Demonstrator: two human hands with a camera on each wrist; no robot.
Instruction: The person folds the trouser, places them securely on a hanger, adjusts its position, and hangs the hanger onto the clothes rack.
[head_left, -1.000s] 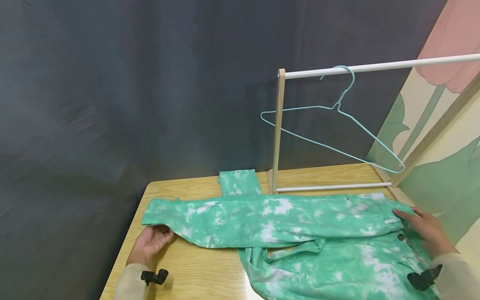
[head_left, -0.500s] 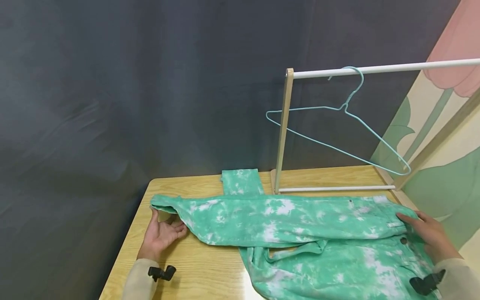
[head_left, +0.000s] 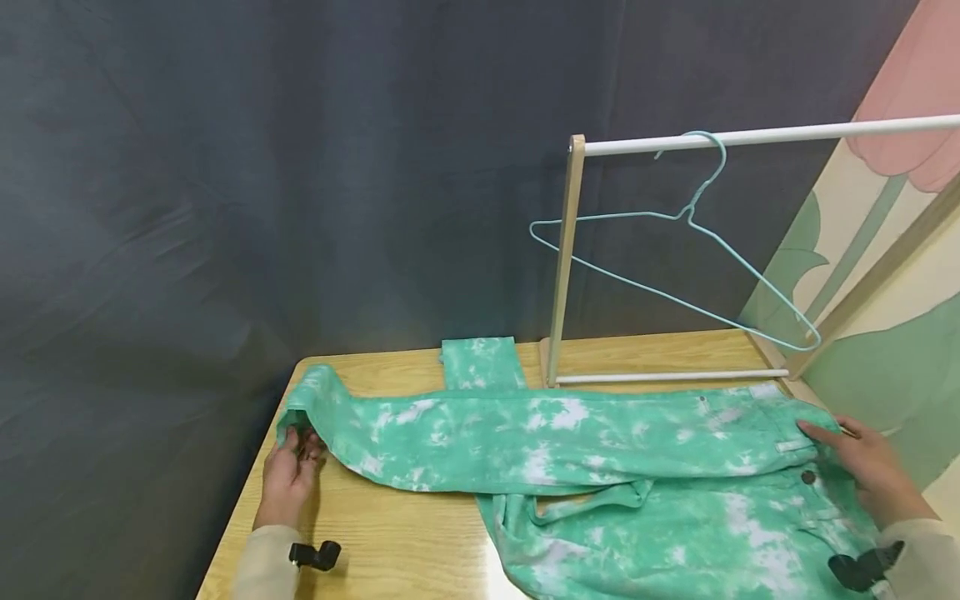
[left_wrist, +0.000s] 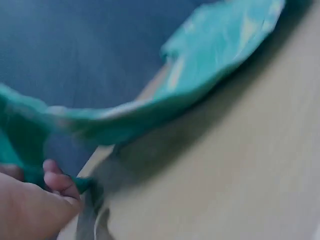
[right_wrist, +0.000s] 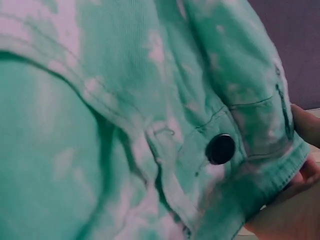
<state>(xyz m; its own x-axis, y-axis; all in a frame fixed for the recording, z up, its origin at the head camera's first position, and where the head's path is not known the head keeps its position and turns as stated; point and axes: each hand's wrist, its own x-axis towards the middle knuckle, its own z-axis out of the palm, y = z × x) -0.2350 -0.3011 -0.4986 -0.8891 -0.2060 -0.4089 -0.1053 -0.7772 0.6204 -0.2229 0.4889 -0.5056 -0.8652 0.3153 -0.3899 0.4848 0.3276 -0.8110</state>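
Observation:
A green-and-white tie-dyed garment lies across the table, its long tube-shaped part stretched out to the left. At that part's far left end, my left hand holds the lower edge, and the end stands lifted and bent. The left wrist view shows this hand close up with the cloth edge at its fingers, slightly blurred. Over at the right end my right hand grips the garment, thumb on top and fingers underneath. A dark button and stitched seams show beside it in the right wrist view.
A wooden rack with a white rail stands at the back right. From its rail hangs a light blue hanger. Behind the wooden table hangs a dark curtain. A painted wall is on the right.
My left hand first drew the tube's end slightly inward, then moved back left, and that end now rises in a bend. The right hand keeps its hold, almost still.

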